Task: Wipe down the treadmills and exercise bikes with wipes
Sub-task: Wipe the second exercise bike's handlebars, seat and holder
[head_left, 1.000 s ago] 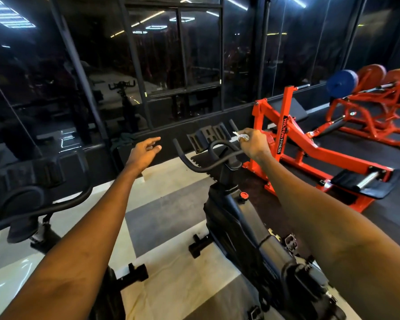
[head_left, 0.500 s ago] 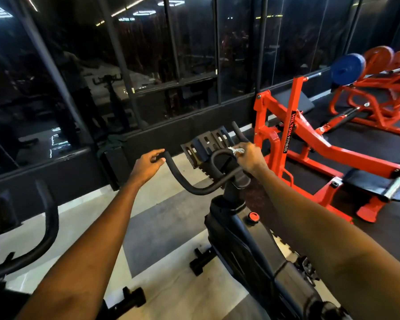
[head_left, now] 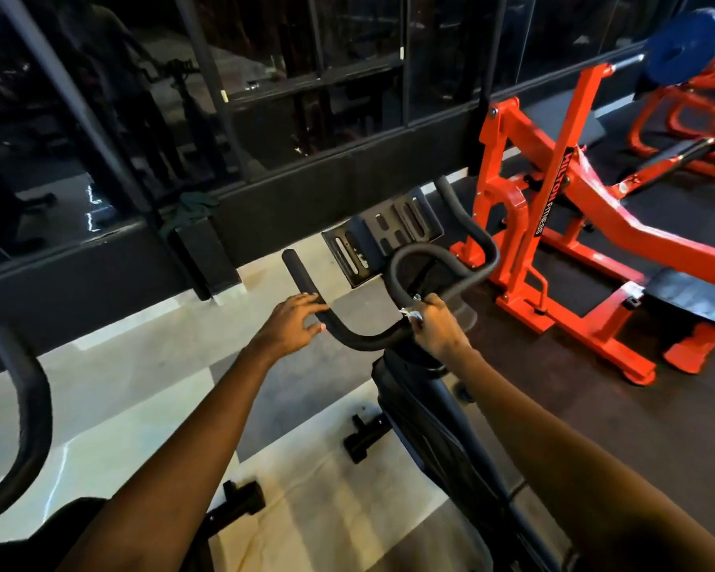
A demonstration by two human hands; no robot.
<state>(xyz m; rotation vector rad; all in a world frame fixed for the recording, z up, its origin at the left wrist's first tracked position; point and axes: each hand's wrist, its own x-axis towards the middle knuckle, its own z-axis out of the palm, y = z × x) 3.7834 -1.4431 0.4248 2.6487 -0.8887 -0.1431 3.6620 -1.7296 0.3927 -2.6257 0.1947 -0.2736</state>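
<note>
Exercise bike [head_left: 422, 406] sits dead center, with its handlebar [head_left: 368, 342] up toward 12 o'clock. Left hand [head_left: 292, 324] rests on the bar's left horn around 11, fingers laid loosely over it, not wrapped. Right hand [head_left: 436, 324], near 1 o'clock, is clamped on a small white wipe [head_left: 410, 315], pressing it against the bar by the stem. Orange weight machine [head_left: 554, 208] is off at 2 o'clock.
</note>
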